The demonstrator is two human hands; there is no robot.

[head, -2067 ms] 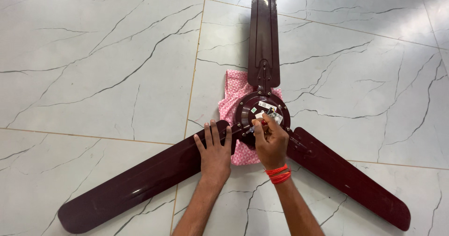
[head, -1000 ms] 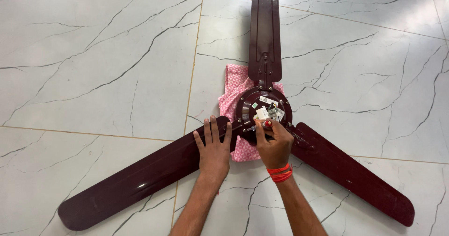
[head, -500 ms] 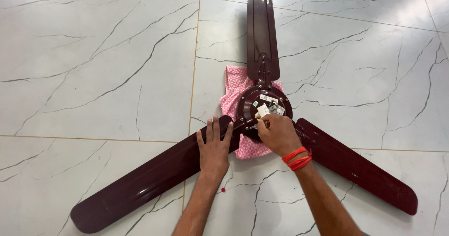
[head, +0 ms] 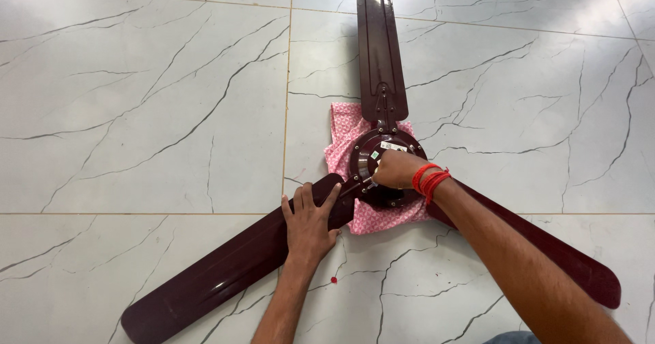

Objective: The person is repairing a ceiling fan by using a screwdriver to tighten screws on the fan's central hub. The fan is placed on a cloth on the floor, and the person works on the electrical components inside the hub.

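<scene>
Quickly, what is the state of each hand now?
Left hand: open, pressed flat on the fan blade.
Right hand: closed at the fan hub; what it holds cannot be told.

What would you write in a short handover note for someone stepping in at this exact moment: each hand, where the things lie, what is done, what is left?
Left hand: flat, palm down, pressing the near-left blade close to its root.
Right hand: closed over the motor hub, fingers at its left edge on something small; what it grips cannot be made out. Red bands on that wrist.
Things: maroon ceiling fan lies on the tiled floor, hub resting on a pink patterned cloth. A small red bit lies on the floor by the left wrist.
Done: all three blades appear attached.
Left: work at the hub's left edge is in hand.
</scene>
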